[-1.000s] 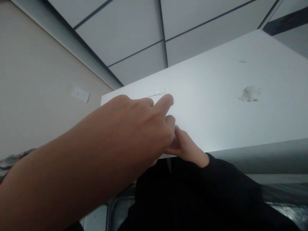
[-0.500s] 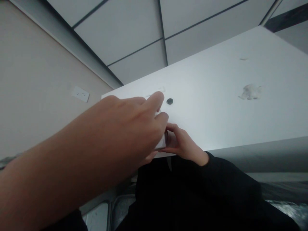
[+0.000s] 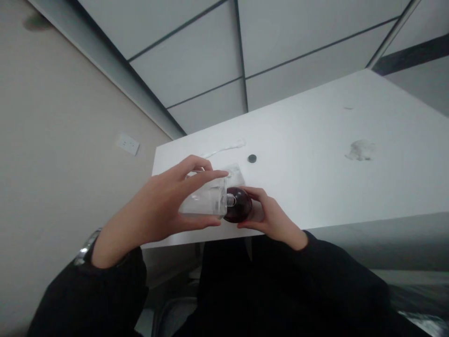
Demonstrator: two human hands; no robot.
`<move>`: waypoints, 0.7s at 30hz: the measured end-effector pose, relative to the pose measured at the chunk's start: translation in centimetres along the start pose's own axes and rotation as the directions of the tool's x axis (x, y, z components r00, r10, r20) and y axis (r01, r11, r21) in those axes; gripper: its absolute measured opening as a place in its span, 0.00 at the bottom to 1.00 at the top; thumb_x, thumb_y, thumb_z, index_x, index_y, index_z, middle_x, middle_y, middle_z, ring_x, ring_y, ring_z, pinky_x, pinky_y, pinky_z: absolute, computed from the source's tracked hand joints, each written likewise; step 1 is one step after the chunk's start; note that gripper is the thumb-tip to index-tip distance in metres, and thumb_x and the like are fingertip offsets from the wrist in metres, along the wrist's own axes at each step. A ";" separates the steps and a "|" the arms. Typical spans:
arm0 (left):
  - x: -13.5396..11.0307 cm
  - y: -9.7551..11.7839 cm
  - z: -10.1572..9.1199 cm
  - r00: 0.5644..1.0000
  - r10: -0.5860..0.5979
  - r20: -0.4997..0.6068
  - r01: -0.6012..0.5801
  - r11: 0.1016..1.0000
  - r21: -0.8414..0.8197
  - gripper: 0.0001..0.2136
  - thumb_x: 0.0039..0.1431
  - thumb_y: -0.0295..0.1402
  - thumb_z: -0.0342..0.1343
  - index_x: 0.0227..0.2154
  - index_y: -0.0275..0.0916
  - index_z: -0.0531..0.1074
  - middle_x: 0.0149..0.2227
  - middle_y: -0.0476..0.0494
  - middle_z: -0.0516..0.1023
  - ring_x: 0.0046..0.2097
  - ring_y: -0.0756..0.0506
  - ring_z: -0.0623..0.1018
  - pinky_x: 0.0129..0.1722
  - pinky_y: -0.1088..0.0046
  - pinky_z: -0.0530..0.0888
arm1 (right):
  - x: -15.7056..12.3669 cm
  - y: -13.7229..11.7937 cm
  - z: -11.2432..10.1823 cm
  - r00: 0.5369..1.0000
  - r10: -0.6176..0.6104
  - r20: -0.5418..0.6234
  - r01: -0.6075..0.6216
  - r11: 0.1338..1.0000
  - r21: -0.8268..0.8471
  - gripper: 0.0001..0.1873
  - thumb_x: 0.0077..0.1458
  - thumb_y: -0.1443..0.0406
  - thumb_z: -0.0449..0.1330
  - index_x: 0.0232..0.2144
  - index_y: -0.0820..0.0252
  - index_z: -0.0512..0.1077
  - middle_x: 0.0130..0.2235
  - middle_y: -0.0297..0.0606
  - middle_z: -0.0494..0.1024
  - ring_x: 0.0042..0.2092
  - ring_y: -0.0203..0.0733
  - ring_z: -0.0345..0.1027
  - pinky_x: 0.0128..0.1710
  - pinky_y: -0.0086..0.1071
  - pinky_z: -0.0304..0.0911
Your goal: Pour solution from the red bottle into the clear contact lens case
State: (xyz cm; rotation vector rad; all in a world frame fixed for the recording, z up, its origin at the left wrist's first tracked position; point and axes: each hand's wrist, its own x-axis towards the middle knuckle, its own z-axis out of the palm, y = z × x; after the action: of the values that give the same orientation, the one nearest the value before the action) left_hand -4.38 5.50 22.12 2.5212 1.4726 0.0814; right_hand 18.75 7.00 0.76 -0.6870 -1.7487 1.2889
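While the fingers (image 3: 196,164) of the left hand (image 3: 154,206) close around a clear square glass bottle (image 3: 205,201), the fingers (image 3: 254,191) of the right hand (image 3: 271,220) curl around a round, dark red bottle (image 3: 238,205). Moments ago the left fingers pointed out across the table; now the clear bottle's threaded neck (image 3: 230,200) touches the dark bottle, both held over the white table (image 3: 315,187). Beyond them, a small dark disc (image 3: 251,158) lies near a clear film (image 3: 235,174).

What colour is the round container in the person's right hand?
The container is deep maroon, best seen in the head view.
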 end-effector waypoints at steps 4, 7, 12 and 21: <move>-0.8 -1.3 1.5 0.998 0.008 -0.059 -0.015 0.991 -0.132 0.32 0.61 0.46 0.70 0.67 0.52 0.70 0.62 0.40 0.74 0.61 0.37 0.76 0.63 0.59 0.76 | -0.2 0.1 0.0 1.000 0.006 -0.005 -0.006 1.000 -0.028 0.45 0.51 0.51 0.78 0.65 0.53 0.65 0.64 0.51 0.77 0.65 0.60 0.73 0.64 0.57 0.68; -1.3 -2.1 2.4 0.991 -0.007 -0.130 -0.019 0.980 -0.197 0.32 0.62 0.48 0.70 0.67 0.51 0.70 0.62 0.39 0.74 0.63 0.36 0.76 0.67 0.56 0.73 | -0.2 0.1 0.0 1.000 0.024 -0.014 -0.024 0.999 -0.044 0.45 0.51 0.51 0.78 0.65 0.53 0.66 0.63 0.52 0.77 0.65 0.60 0.73 0.65 0.57 0.68; -3.0 -3.7 4.9 0.971 -0.095 -0.221 0.014 0.939 -0.344 0.30 0.62 0.47 0.70 0.65 0.52 0.72 0.61 0.39 0.75 0.64 0.35 0.76 0.67 0.52 0.74 | -0.3 0.4 0.2 1.000 0.016 -0.023 -0.017 0.999 -0.043 0.44 0.50 0.51 0.78 0.64 0.53 0.67 0.62 0.52 0.78 0.63 0.61 0.75 0.65 0.56 0.70; -5.3 -8.2 15.6 0.793 -0.505 -0.340 0.071 0.631 -0.772 0.30 0.63 0.44 0.69 0.66 0.55 0.67 0.65 0.39 0.64 0.69 0.35 0.71 0.67 0.54 0.75 | -0.2 0.8 0.2 0.991 -0.117 -0.063 0.107 0.985 -0.136 0.43 0.54 0.47 0.75 0.67 0.45 0.65 0.62 0.48 0.76 0.63 0.59 0.73 0.63 0.54 0.72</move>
State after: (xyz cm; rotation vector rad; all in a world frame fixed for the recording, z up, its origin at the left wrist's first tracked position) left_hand -11.53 2.30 5.47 1.6003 1.5760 1.1650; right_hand 18.62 6.94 -0.06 -0.6899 -1.8001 1.0680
